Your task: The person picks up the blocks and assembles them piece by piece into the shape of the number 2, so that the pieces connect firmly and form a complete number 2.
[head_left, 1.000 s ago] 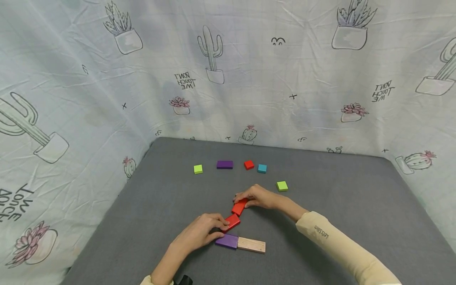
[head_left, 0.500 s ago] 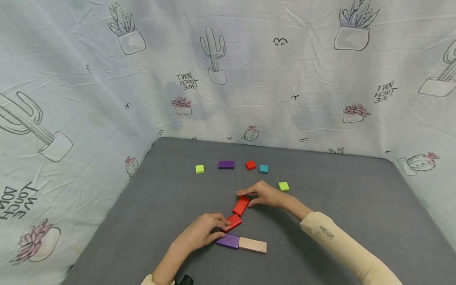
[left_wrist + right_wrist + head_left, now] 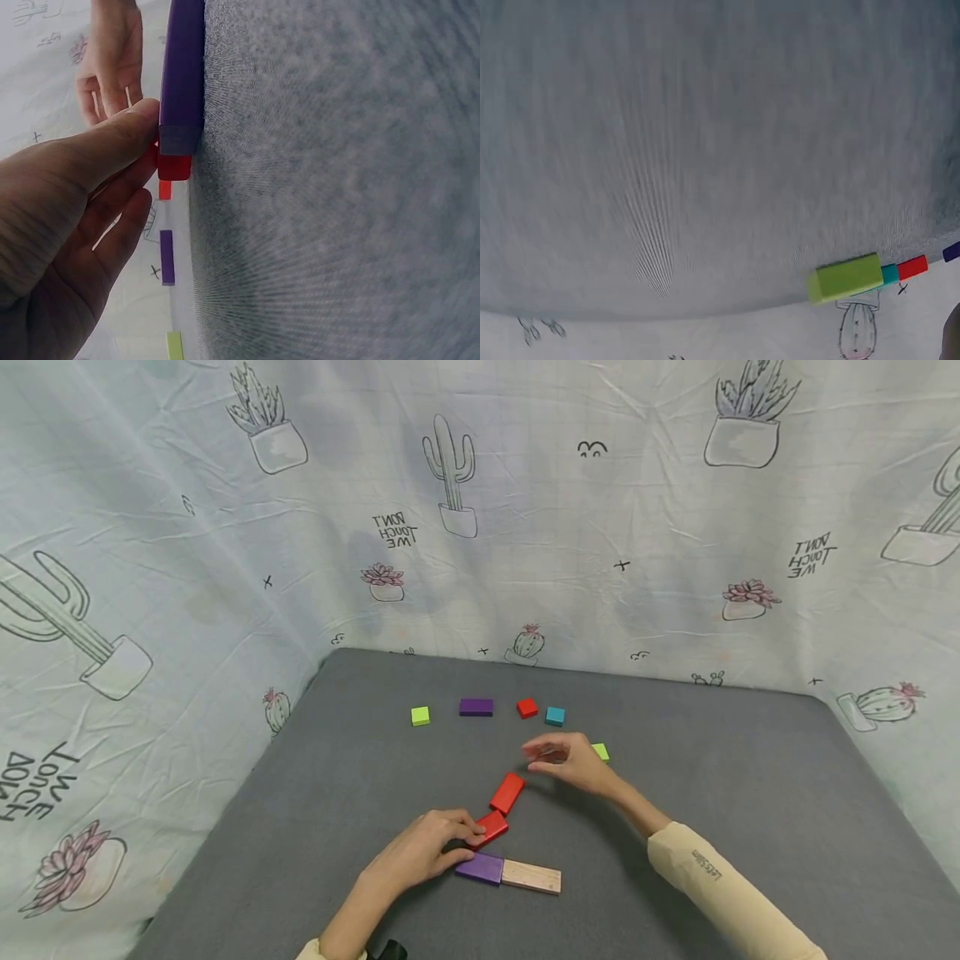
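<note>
My left hand [image 3: 427,847] grips the left end of a red rectangular block [image 3: 492,827], its thumb right at the edge of a purple block [image 3: 480,867]. The left wrist view shows the thumb [image 3: 135,120] up against the purple block [image 3: 181,75], with the red block [image 3: 174,168] behind it. A pale wooden block [image 3: 531,876] lies end to end with the purple one. A second red block [image 3: 507,792] meets the gripped one near a corner, slanting away to the right. Holding nothing, my right hand [image 3: 573,762] hovers beyond it, fingers loosely bent.
Across the back of the grey table [image 3: 360,777] lie a lime block [image 3: 420,717], another purple block [image 3: 476,707], a small red block [image 3: 527,707] and a teal block [image 3: 555,717]. A second lime block [image 3: 601,751] is partly hidden behind the right hand. Printed fabric [image 3: 525,485] hangs behind.
My right hand has let go of the slanted red block and moved back and to the right. The left hand has stayed in place on its red block.
</note>
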Demonstrator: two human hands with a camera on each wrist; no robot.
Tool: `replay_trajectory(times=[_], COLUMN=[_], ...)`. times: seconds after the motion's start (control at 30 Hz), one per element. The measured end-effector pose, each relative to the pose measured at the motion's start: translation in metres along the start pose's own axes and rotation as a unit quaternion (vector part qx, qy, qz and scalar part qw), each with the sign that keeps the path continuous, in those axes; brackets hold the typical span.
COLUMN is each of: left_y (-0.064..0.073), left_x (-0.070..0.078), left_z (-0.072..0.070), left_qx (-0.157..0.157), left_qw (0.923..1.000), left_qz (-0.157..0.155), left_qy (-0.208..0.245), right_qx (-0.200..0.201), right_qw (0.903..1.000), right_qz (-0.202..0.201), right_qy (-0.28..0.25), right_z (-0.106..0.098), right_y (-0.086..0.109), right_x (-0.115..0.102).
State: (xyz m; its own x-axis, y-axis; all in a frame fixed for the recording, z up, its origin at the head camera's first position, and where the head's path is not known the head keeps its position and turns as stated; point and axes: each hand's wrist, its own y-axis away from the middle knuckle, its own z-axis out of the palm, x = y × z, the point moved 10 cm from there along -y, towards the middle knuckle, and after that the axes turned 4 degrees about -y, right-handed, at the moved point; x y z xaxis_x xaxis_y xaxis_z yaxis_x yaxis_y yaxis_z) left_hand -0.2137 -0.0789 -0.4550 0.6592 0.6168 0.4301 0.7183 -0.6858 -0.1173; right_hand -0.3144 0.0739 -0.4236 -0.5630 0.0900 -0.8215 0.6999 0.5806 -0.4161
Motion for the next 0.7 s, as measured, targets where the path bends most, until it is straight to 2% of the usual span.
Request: replay_trajectory(times=[0.13, 0.33, 0.7], left_y=[0.001, 0.001, 0.002], left_x=[0.0, 0.0, -0.001], left_z=[0.0, -0.001, -0.001], left_qx=[0.004, 0.005, 0.005], left_qw=[1.0, 0.9999, 0.9999], left_qz=[0.004, 0.009, 0.004], left_qy=[0.003, 0.004, 0.009], right_qx=[0.038, 0.054, 0.08], right_qw=[0.9992, 0.998, 0.9958], right_qz=[0.0, 0.014, 0.042], right_qy=[-0.015, -0.029, -0.017], right_z=[-0.008, -0.02, -0.059], right_y=[0.007, 0.017, 0.038], right_x=[-0.014, -0.017, 0.015])
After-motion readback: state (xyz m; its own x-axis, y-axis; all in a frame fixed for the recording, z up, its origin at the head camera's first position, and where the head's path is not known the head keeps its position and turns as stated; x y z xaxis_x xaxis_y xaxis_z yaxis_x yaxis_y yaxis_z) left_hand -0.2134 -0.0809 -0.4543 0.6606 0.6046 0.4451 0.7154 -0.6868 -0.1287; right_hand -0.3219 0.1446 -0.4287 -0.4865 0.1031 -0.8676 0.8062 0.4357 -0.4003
